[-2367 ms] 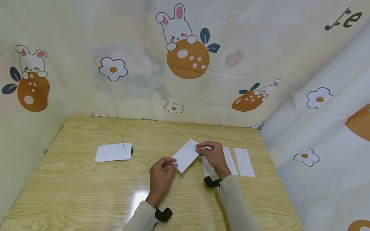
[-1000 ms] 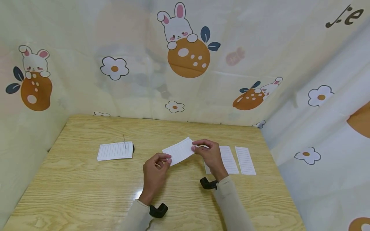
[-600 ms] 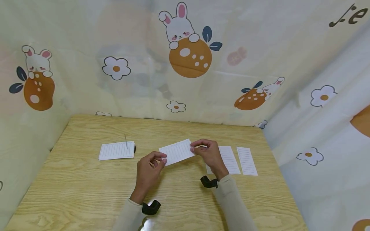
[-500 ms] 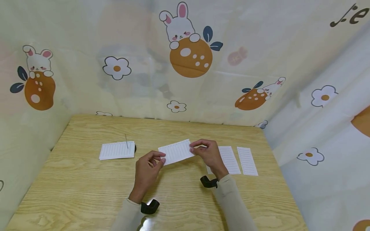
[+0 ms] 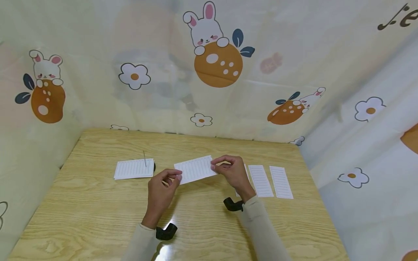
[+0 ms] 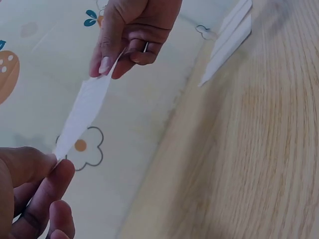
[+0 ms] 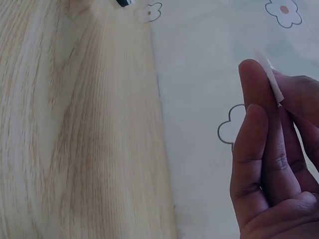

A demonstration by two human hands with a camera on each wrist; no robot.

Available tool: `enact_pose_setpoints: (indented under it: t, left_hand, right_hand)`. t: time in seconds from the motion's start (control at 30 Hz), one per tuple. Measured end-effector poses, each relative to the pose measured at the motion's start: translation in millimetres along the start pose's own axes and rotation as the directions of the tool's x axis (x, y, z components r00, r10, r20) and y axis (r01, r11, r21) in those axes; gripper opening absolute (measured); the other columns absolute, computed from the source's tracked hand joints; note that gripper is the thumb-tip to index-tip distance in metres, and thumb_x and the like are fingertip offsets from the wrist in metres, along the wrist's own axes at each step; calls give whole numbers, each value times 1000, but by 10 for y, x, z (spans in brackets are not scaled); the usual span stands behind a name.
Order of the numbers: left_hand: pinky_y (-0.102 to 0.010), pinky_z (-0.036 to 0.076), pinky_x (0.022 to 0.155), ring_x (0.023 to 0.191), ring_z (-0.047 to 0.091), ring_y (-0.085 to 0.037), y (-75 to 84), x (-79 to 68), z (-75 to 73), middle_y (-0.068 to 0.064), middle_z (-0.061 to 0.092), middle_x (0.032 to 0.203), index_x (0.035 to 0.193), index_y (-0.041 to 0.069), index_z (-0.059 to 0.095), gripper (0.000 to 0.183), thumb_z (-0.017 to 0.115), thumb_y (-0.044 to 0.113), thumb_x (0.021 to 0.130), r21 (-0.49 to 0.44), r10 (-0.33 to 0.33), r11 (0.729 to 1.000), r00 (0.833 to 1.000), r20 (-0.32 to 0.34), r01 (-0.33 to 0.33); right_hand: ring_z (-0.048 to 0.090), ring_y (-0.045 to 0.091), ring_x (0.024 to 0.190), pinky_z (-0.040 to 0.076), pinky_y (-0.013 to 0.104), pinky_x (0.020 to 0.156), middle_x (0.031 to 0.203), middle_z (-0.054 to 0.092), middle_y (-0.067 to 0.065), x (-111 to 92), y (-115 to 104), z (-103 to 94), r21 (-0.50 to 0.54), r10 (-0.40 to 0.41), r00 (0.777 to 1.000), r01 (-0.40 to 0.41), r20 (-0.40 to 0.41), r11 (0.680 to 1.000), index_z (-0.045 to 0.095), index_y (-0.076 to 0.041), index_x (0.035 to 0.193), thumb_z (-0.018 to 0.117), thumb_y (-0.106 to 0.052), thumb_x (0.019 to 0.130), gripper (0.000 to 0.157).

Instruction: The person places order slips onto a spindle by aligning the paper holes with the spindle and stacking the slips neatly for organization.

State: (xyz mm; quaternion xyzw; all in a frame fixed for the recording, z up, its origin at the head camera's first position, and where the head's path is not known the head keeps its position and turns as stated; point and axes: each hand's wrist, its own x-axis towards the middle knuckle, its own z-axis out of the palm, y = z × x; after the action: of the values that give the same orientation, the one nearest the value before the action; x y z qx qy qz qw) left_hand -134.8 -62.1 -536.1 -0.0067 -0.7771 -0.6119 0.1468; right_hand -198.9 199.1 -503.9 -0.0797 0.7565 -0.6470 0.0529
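A white lined paper slip [image 5: 196, 169] is held up over the table between both hands, slightly tilted. My left hand [image 5: 161, 190] pinches its left end between thumb and forefinger. At the other end, my right hand [image 5: 234, 174] pinches the slip near its top corner. In the left wrist view the slip [image 6: 85, 107] appears nearly edge-on, stretched between the two hands. Only a narrow edge of the slip [image 7: 274, 84] shows in the right wrist view. On the left lies a stack of lined slips [image 5: 132, 169], pierced by a thin upright metal spike [image 5: 144, 158].
Two lined slips, one in the middle [image 5: 260, 181] and one at the right [image 5: 281, 182], lie on the wooden table [image 5: 202, 224]. A third beside them is mostly hidden by my right hand. A patterned curtain [image 5: 156, 108] stands behind the table.
The held slip has turned from a steep slant to nearly level and moved left. My left hand has shifted left and slightly up; my right hand has moved a little left.
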Motion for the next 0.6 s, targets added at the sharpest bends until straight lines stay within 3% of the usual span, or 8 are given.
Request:
enact_pose_setpoints:
  t: [0.23,0.6]
  left_hand:
    - [-21,47,60,67,60,-9,5,17,-56,-2,78,88,98,19,83,10,80,10,94,9,11,1000,999,-52,-11]
    - [-21,46,60,66,59,-10,5,64,-172,-4,77,86,97,17,84,12,81,7,93,-1,12,1000,995,-99,-12]
  right_hand:
    - [78,14,78,61,30,76,111,77,16,13,-36,82,10,-17,1000,17,-8,1000,81,0,102,83,-7,91,13]
    - [79,17,84,62,31,77,115,76,15,49,-76,203,25,-37,999,37,6,999,80,1,104,84,-8,91,16]
